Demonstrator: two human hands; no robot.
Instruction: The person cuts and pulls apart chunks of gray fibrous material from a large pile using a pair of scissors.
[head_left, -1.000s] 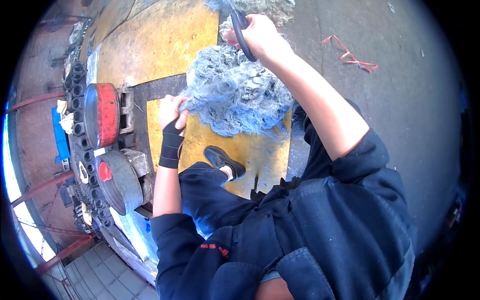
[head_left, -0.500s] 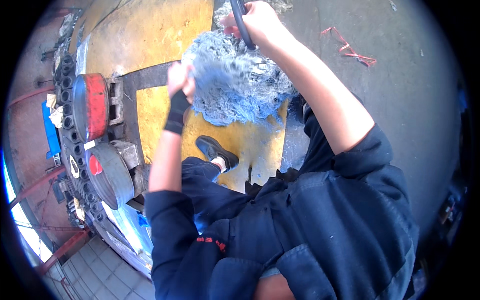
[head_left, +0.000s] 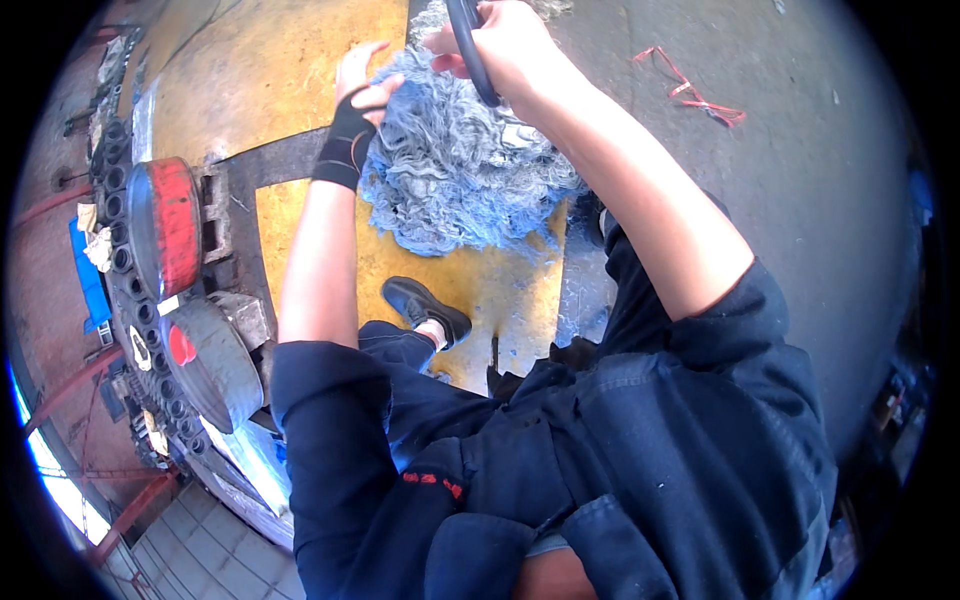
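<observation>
A large tangled heap of grey-blue fibre (head_left: 460, 170) lies in front of me, bluer along its near edge. My left hand (head_left: 362, 82), with a black wrist wrap (head_left: 345, 145), is at the heap's left edge. Its fingers are apart, and the thumb side is against or just over the fibre. Above the heap's far side, my right hand (head_left: 505, 50) has its fingers closed around a black curved bar (head_left: 470, 50). The upper end of that bar runs out of the picture, so I cannot tell what it belongs to.
Yellow worn plates (head_left: 290, 75) cover part of the dark floor, and my shoe (head_left: 425, 308) stands on one. Red cord (head_left: 690, 92) lies on the right. Along the left are a red-and-black drum (head_left: 170, 225), a grey drum (head_left: 215, 360) and concrete blocks (head_left: 215, 215).
My left hand has moved slightly up and left, its fingers now spread after a blurred motion over the fibre. My right hand stays on the black bar, with the view shifted a little.
</observation>
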